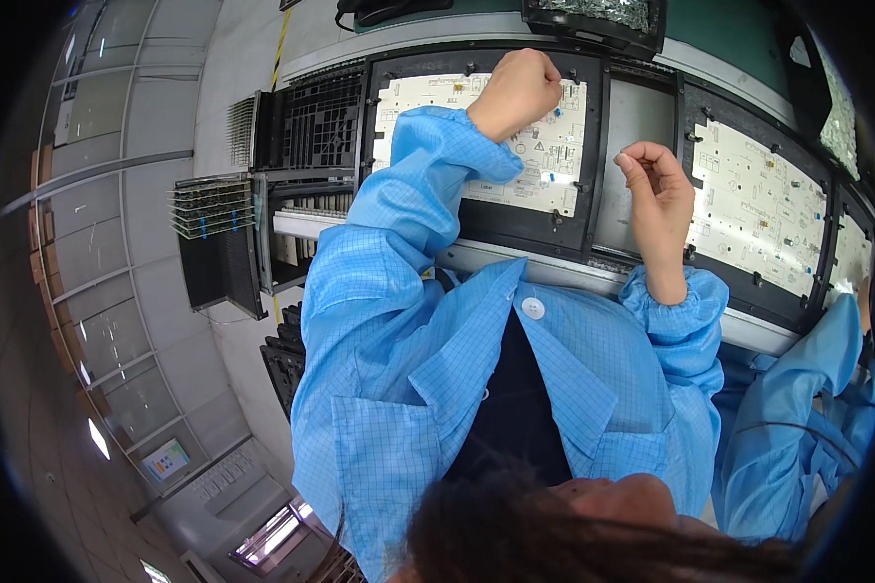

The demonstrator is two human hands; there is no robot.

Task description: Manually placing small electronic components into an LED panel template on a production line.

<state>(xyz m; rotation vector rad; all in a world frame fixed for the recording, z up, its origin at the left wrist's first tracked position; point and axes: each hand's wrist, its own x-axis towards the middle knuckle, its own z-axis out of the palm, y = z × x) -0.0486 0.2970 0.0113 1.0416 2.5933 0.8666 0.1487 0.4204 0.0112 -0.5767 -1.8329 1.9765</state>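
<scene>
A white circuit board [423, 107] with printed marks and a few small coloured parts lies in a black frame [384, 70]. My left hand [518, 92] is over its far part, fingers curled down in a closed shape. Its fingertips are turned away, so whatever they hold is hidden. To the right, my right hand [663, 199] is raised above the grey gap between two frames. Its thumb and forefinger meet in a pinch; anything between them is too small to make out.
A second white board [758, 209] sits in a frame to the right, where another person's blue sleeve [797, 389] shows. At the far side stands a black bin [603, 24] of small metallic pieces. On the left, a rack [214, 209] holds several green boards.
</scene>
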